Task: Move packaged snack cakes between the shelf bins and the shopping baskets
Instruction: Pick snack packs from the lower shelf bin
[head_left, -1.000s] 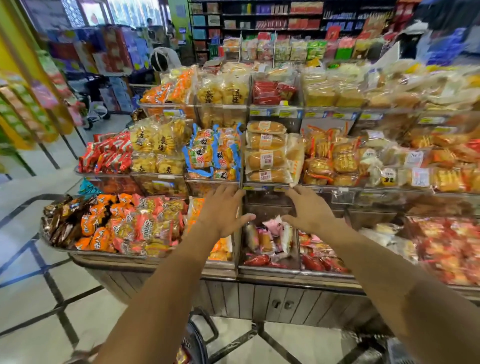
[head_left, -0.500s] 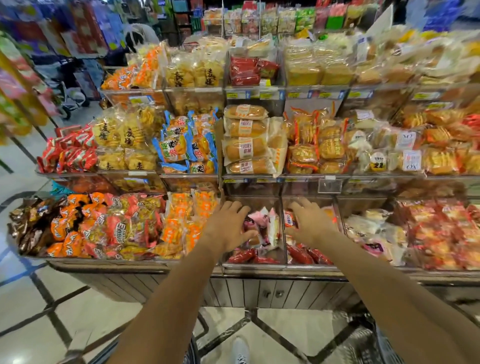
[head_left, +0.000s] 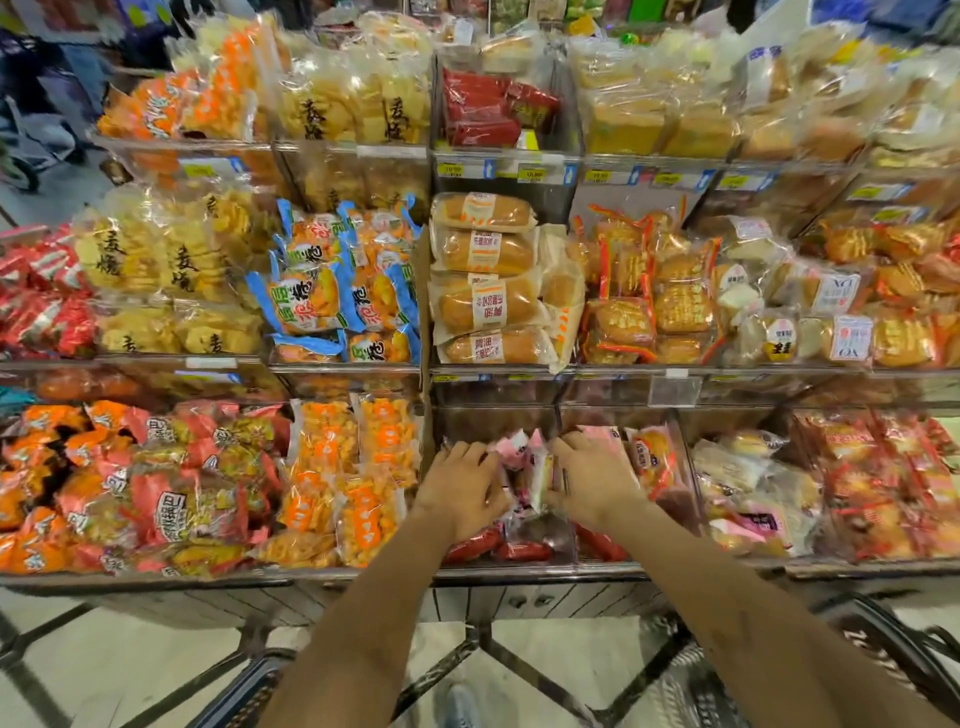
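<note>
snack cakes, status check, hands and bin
Left hand and right hand both down in the bottom-row bin, fingers on the pink snack cakes. Grip unclear. None lifted out yet. Nothing blocking.

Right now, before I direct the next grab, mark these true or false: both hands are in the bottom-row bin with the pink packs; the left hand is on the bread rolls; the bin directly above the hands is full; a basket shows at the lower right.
1. Both hands are in the bottom-row bin of pink packs. True: the left hand and right hand are on them.
2. The left hand is on the bread rolls. False: the rolls sit a shelf higher, untouched.
3. The clear bin directly above the hands is full. False: it looks empty.
4. A basket shows at lower right. True.
</note>
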